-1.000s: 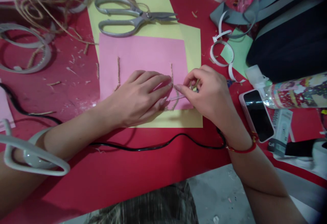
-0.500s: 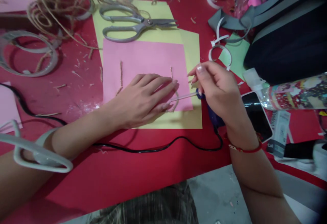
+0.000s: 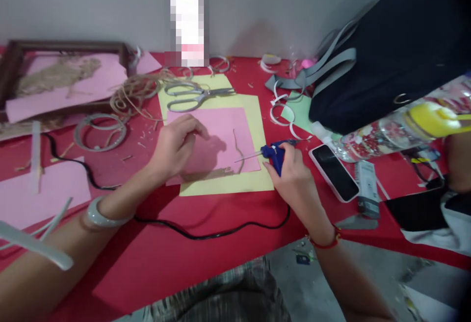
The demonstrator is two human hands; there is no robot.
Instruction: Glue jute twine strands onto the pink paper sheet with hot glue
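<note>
My right hand is closed around a blue hot glue gun at the right edge of the papers. A clear glue stick juts out of the gun to the left, over the pink paper. Over that paper's left part, my left hand is raised with loosely bent fingers, and nothing shows in them. Pieces of twine form a line on the paper's right side and along its lower edge. Yellow paper lies beneath, with grey scissors across its top.
Tangled twine, a tape ring and a wooden frame lie at left. On the right are a phone, a bottle and a dark bag. A black cord crosses the red table.
My left hand has lifted off the pink paper and drawn left. My right hand has taken hold of the glue gun. The view has tilted up, showing the wall and frame.
</note>
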